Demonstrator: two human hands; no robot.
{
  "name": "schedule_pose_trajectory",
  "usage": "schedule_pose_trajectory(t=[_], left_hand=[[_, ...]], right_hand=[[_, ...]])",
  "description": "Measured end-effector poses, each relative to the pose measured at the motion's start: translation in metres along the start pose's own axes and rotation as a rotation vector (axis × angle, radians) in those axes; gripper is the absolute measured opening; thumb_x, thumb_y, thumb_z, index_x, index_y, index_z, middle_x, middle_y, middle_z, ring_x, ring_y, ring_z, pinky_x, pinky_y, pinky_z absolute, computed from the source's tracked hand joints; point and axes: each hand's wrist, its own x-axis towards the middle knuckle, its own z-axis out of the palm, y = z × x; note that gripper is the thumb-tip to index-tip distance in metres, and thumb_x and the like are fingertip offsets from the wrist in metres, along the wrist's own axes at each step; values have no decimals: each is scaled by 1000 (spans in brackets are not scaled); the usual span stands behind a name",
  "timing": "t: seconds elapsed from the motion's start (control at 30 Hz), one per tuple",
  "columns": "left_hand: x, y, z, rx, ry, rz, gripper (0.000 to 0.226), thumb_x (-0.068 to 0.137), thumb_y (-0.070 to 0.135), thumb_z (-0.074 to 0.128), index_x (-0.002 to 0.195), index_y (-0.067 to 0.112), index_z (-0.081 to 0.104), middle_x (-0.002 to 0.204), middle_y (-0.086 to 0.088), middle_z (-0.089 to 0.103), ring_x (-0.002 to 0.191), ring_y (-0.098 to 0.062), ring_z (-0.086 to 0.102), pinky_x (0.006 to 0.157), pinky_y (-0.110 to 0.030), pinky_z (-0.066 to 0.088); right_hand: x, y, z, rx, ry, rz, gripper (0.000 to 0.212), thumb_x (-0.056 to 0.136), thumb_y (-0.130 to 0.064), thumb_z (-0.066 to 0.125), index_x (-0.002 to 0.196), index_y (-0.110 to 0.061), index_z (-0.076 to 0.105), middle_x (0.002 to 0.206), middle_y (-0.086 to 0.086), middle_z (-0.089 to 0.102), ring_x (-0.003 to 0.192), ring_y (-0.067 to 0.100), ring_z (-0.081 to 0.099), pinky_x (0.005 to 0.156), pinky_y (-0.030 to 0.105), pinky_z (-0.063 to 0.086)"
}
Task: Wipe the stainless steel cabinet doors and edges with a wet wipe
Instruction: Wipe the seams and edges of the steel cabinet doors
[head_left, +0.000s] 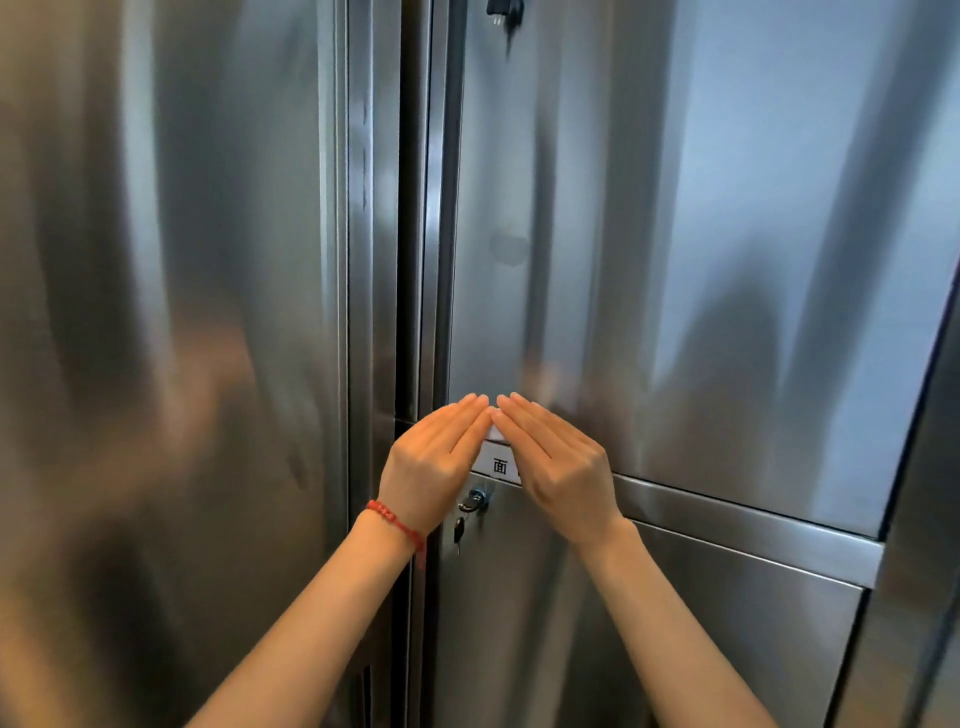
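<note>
A tall stainless steel upper door (675, 234) fills the right of the head view, with a lower door (649, 623) beneath it. My left hand (436, 462), with a red bracelet on the wrist, and my right hand (556, 462) lie flat against the upper door's bottom edge. Their fingertips meet. A small white piece, apparently the wet wipe (496, 430), shows under the fingertips of both hands; most of it is hidden. Just below sits a white label (498, 466) with a black character.
A lock with a key and a hanging second key (470, 506) sits on the lower door under my left hand. A dark vertical gap (413, 234) separates this cabinet from another steel door (171, 312) on the left. A black object (504, 13) hangs at the top.
</note>
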Motion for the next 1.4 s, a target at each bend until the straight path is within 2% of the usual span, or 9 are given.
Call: schedule_pose_trajectory(t=[0.2, 0.4, 0.63, 0.73, 0.9, 1.1, 1.27, 1.4], left_hand=[[23, -25, -7, 50, 20, 40, 33, 64, -11, 78, 96, -7, 70, 102, -20, 69, 93, -31, 68, 75, -42, 57], [47, -52, -10, 89, 65, 79, 35, 63, -12, 78, 98, -7, 70, 102, -21, 68, 92, -32, 68, 75, -44, 57], [74, -85, -7, 151, 148, 118, 26, 70, -12, 68, 96, -7, 70, 101, -21, 69, 90, -32, 69, 74, -43, 57], [86, -97, -6, 171, 171, 129, 28, 69, -14, 69, 96, -7, 70, 101, -22, 68, 90, -33, 68, 75, -44, 57], [106, -115, 1, 212, 218, 128, 32, 65, -16, 71, 96, -8, 70, 99, -22, 69, 89, -33, 69, 77, -43, 54], [131, -133, 9, 244, 262, 107, 33, 63, -16, 72, 95, -8, 70, 96, -22, 69, 86, -32, 69, 76, -43, 54], [152, -149, 14, 278, 308, 77, 35, 60, -19, 74, 94, -8, 70, 96, -21, 70, 86, -32, 69, 76, -43, 54], [170, -157, 18, 281, 315, 51, 40, 57, -23, 72, 94, -8, 70, 96, -21, 70, 86, -33, 69, 74, -44, 55]], right_hand=[[26, 12, 2, -41, 22, -19, 38, 65, 13, 77, 101, 3, 71, 109, 15, 68, 102, 27, 66, 82, 38, 56], [55, 25, 9, -147, 89, -26, 24, 77, 1, 74, 101, 0, 72, 112, 14, 67, 106, 27, 65, 91, 35, 52], [90, 41, 18, -226, 138, -56, 22, 79, 0, 69, 101, 1, 72, 112, 14, 67, 104, 29, 65, 86, 39, 55], [105, 49, 21, -271, 139, -65, 23, 79, 0, 68, 101, 1, 72, 111, 15, 68, 104, 30, 65, 83, 41, 55], [131, 61, 28, -340, 157, -71, 25, 88, -7, 52, 102, 1, 72, 111, 16, 68, 105, 31, 64, 88, 43, 53], [156, 88, 36, -445, 92, -26, 32, 77, -5, 69, 109, 1, 69, 118, 19, 64, 113, 34, 59, 94, 49, 49], [174, 108, 41, -505, 84, -11, 33, 80, -6, 58, 111, 2, 67, 122, 20, 61, 116, 35, 57, 97, 48, 47], [183, 119, 44, -553, 62, 13, 36, 79, -6, 62, 113, 2, 66, 125, 21, 59, 118, 36, 55, 98, 48, 45]])
